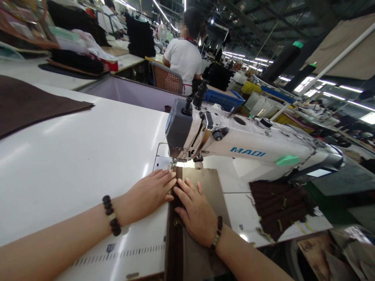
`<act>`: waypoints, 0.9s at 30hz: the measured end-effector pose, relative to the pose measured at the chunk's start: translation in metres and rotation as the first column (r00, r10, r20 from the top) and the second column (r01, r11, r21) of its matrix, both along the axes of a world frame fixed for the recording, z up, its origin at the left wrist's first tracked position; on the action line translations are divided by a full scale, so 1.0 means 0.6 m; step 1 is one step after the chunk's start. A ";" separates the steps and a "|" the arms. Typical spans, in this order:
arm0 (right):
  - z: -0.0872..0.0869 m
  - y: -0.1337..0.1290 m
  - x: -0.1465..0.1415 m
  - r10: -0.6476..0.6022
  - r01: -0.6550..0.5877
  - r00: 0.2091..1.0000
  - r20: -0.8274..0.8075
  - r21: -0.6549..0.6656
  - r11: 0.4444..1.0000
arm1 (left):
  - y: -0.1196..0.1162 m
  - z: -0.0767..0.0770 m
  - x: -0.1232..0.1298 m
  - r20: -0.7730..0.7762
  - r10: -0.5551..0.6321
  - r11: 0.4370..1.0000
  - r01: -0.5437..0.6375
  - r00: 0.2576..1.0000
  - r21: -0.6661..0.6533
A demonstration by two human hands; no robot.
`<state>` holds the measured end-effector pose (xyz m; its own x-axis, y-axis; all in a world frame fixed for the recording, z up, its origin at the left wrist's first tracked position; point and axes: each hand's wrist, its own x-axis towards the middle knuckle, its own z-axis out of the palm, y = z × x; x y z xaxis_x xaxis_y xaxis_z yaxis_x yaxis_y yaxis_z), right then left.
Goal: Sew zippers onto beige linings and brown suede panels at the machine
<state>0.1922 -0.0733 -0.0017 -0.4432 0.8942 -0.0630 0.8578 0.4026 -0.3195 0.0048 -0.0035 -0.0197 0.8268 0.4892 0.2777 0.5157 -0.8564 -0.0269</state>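
Note:
A dark brown zipper strip runs lengthwise under the sewing machine, with a small brass-coloured pull showing near my right thumb. Beside it on the right is a taupe fabric panel; the strip lies along its left edge. My left hand rests flat, its fingertips on the strip's left edge just in front of the presser foot. My right hand lies with fingers spread over strip and panel, close to the left fingertips. Neither hand grips anything. The needle point is too small to make out.
Brown zipper strips with brass pulls lie in a pile at the right. A dark brown fabric piece covers the far left of the white table. Behind the machine a person in white sits near a blue crate.

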 end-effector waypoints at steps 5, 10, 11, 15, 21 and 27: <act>0.004 0.011 -0.001 -0.009 0.008 1.000 -0.019 -0.019 1.000 | 0.002 -0.005 -0.001 0.004 0.041 0.999 -0.041 0.999 0.009; 0.000 0.020 0.000 -0.015 0.015 1.000 -0.026 -0.010 1.000 | 0.009 -0.007 -0.001 0.032 0.038 0.999 -0.038 0.999 0.000; -0.001 0.021 0.000 -0.016 0.016 1.000 -0.026 -0.007 1.000 | 0.011 -0.007 0.000 0.040 0.037 0.999 -0.036 0.999 -0.005; -0.001 0.023 0.002 -0.012 0.012 0.999 -0.036 0.008 1.000 | 0.014 -0.010 0.000 0.046 0.034 0.999 -0.034 0.998 -0.009; -0.004 0.024 0.003 0.000 0.001 0.999 -0.037 0.017 1.000 | 0.017 -0.013 0.000 0.037 0.031 0.999 -0.030 0.999 -0.017; 0.001 0.030 0.006 -0.011 0.013 0.999 -0.036 0.043 0.999 | 0.012 0.003 -0.002 -0.022 0.025 0.999 -0.025 0.999 -0.027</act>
